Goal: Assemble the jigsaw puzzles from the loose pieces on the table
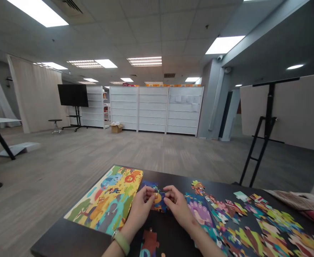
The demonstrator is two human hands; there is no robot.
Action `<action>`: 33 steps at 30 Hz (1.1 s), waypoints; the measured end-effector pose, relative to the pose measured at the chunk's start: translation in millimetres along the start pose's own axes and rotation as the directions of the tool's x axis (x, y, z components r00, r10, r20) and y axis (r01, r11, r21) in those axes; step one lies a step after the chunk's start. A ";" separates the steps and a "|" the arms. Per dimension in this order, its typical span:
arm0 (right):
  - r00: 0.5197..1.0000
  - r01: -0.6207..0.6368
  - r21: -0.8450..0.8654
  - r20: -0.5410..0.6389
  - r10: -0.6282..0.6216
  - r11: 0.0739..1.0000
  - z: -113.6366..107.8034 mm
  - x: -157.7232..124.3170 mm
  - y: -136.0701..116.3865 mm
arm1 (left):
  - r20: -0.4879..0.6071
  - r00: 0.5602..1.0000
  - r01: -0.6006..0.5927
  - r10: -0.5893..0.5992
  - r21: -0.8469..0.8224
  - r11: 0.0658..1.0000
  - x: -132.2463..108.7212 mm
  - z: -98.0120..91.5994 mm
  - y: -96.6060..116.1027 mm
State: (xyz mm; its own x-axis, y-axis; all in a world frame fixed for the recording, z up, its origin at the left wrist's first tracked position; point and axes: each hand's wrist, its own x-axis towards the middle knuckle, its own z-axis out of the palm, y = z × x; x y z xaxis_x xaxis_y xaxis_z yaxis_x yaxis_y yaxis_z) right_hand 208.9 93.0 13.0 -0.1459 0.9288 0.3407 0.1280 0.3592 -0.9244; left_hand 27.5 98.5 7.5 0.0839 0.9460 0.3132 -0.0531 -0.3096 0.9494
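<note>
My left hand [141, 207] and my right hand [178, 206] meet over a small joined cluster of blue jigsaw pieces [157, 195] lying on the dark table [66, 237]. Both hands pinch with fingertips at a piece with an orange patch [157, 197] between them. A pale green watch band [121, 241] is on my left wrist. Left of my hands lies a colourful animal picture sheet [107, 200]. A brown piece [149, 242] rests near my left forearm.
Several loose colourful puzzle pieces [253, 217] spread across the table's right half. A patterned cloth [301, 201] lies at far right. Beyond the table are open carpet floor, white shelving [157, 109], a black TV on a stand [72, 95], and a black easel stand [264, 132].
</note>
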 end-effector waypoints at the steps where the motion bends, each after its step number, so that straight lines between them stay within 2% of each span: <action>1: 1.000 0.002 -0.006 -0.001 -0.002 1.000 0.3 0.5 1.6 | 0.005 1.000 0.003 -0.003 -0.003 1.000 -0.6 0.3 0.5; 8: 1.000 -0.005 -0.051 -0.031 0.003 0.999 0.5 3.9 11.2 | -0.099 0.993 0.067 -0.068 -0.014 0.998 0.6 -5.2 2.6; 13: 0.999 0.001 -0.060 -0.053 -0.004 0.998 -0.5 3.3 10.2 | -0.130 0.989 0.067 -0.065 0.015 0.998 1.3 -9.3 3.7; 19: 0.999 0.007 -0.079 -0.053 -0.011 0.997 0.9 2.9 9.8 | -0.103 0.994 0.032 -0.024 0.070 0.997 1.1 -9.1 1.8; 23: 0.998 0.013 -0.124 -0.061 -0.021 0.992 0.9 2.9 9.4 | -0.042 0.999 -0.003 0.009 0.134 0.991 -1.9 -5.4 0.1; 29: 0.989 -0.015 -0.285 -0.146 -0.028 0.959 -6.7 0.4 9.0 | 0.012 0.999 -0.052 0.050 0.329 0.943 -11.0 -0.5 7.8; 33: 0.990 -0.012 -0.339 -0.138 -0.037 0.941 -10.1 -0.6 12.2 | 0.046 0.996 -0.089 0.076 0.474 0.876 -12.4 -3.8 9.0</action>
State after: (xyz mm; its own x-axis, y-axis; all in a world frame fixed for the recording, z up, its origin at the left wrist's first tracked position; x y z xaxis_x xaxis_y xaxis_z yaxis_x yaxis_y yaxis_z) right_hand 220.5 97.7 3.3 -0.0141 0.9186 0.3949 0.4550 0.3576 -0.8155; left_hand 22.3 84.4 12.1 0.1255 0.9144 0.3849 0.4178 -0.4006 0.8154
